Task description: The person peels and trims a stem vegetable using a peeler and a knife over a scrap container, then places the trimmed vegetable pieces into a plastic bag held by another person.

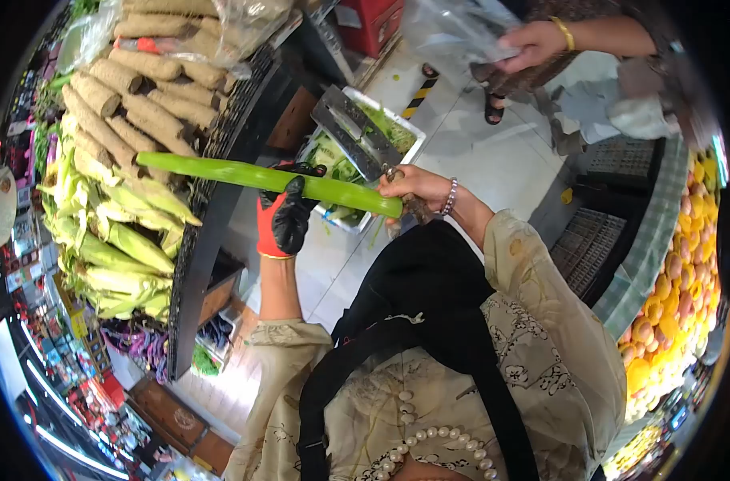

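A long, bright green peeled celtuce stem lies crosswise in front of my body. My left hand, in a black and red glove, is closed around its middle. My right hand, bare with a beaded bracelet, grips the wrapped handle of a broad-bladed knife. That dark, wide blade points up and left beyond the stem, with a long slot-like strip along it. The stem's right end is by my right fingers; whether they touch it I cannot tell. Below the blade sits a white crate of green peelings and leaves.
Yams and corn in husks are heaped on the dark-edged stand at left. Another person's hand holds a clear plastic bag at upper right. Yellow-orange fruit lines the right stand. A red box stands at the top.
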The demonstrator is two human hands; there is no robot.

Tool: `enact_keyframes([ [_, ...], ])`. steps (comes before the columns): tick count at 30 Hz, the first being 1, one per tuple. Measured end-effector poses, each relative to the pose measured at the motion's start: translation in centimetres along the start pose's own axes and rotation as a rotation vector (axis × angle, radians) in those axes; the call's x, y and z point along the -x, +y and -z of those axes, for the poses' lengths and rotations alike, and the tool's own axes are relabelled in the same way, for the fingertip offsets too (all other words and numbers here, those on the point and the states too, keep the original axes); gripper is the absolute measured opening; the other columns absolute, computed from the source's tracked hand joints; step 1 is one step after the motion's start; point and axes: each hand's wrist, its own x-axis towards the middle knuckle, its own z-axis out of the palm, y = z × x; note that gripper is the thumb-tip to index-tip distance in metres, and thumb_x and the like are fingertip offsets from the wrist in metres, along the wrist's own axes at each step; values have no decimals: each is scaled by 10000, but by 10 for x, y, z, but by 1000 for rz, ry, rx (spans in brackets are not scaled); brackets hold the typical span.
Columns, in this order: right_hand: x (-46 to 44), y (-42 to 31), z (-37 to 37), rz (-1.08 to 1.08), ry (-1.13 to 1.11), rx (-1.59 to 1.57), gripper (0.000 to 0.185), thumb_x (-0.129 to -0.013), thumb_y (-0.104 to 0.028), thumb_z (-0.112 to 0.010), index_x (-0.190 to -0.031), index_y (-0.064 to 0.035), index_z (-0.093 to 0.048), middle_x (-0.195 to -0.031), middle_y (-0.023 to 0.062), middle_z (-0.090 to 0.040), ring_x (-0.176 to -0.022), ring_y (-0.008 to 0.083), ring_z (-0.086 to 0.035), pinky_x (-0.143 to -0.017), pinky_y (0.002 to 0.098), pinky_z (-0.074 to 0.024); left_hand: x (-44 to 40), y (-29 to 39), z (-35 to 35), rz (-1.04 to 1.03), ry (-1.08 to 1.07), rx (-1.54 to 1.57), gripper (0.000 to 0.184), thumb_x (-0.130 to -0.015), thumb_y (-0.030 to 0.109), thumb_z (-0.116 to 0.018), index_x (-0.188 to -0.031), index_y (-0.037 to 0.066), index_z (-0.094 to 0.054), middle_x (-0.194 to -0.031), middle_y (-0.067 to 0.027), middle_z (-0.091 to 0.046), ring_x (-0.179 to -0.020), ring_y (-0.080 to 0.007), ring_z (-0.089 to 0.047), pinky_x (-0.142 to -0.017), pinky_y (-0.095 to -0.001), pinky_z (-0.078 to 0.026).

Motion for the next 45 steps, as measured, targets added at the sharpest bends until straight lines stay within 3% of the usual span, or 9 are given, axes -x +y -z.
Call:
enact_keyframes([
  [4, 33, 23, 73, 23, 43, 171, 174, -841, -111, -640, -806, 40, -562, -695, 106, -614, -565, 196, -627, -486, 309, -521, -23, 39, -34, -137, -79, -132, 264, -914, 15, -534, -1173, 59, -501, -1087, -137, -603, -1025, -328, -599, -838, -460, -525],
  [8, 84, 52, 117, -173, 611, 839, 134, -636, -110, -633, -649, 21, -610, -520, 132, -589, -407, 201, -575, -393, 321, -473, -44, 86, -99, -241, -63, -111, 275, -914, 11, -537, -1184, 27, -486, -1093, -145, -599, -1000, -311, -614, -808, -407, -539],
  [9, 93, 55, 121, -250, 608, 788, 233, -700, -66, -603, -878, 62, -524, -598, 131, -597, -480, 208, -614, -401, 329, -482, -46, 96, -119, -193, -168, 22, 304, -915, 1, -533, -1209, 37, -468, -1103, -160, -597, -1015, -329, -608, -845, -438, -529],
  [15, 134, 49, 102, -97, 679, 1377, 234, -722, -136, -583, -928, -26, -565, -740, 166, -642, -651, 311, -639, -602, 412, -516, -102, 83, -190, -383, -274, -126, 286, -944, 104, -528, -1222, 56, -481, -1133, -174, -600, -1064, -333, -590, -885, -453, -503],
  [17, 143, 52, 102, -24, 749, 1479, 200, -735, -177, -596, -906, -73, -583, -822, 171, -646, -771, 383, -626, -682, 471, -501, -111, 75, -193, -364, -223, -145, 299, -916, 35, -563, -1203, 35, -480, -1030, -124, -618, -909, -231, -622, -811, -358, -521],
  [28, 153, -101, -11, 783, 291, 1600, 246, -666, -130, -706, -808, -60, -517, -692, 102, -546, -636, 318, -585, -552, 408, -459, -79, 24, -121, -148, -195, -355, 373, -903, 58, -586, -1249, 78, -449, -880, -49, -558, -751, -166, -576, -681, -333, -512],
  [33, 109, -138, -51, 724, 49, 1706, 254, -691, -167, -699, -832, -61, -517, -700, 109, -556, -659, 329, -592, -559, 427, -459, -36, -3, -77, 109, -280, -83, 439, -890, 118, -595, -1306, 95, -455, -968, -10, -536, -783, -109, -558, -703, -263, -489],
  [35, 96, -134, -58, 680, -52, 1723, 258, -693, -174, -699, -837, -61, -518, -700, 108, -561, -661, 329, -594, -562, 426, -461, -9, -15, -75, 72, -11, -261, 493, -902, 288, -573, -1335, 94, -441, -991, -42, -579, -842, -141, -593, -758, -306, -513],
  [45, 57, -93, -71, 579, -233, 1767, 238, -700, -160, -703, -817, -57, -524, -722, 113, -590, -662, 334, -611, -577, 424, -488, 40, -39, -27, 80, -50, -177, 559, -845, 243, -635, -1325, 24, -449, -1155, -63, -581, -962, -133, -588, -850, -282, -493],
])
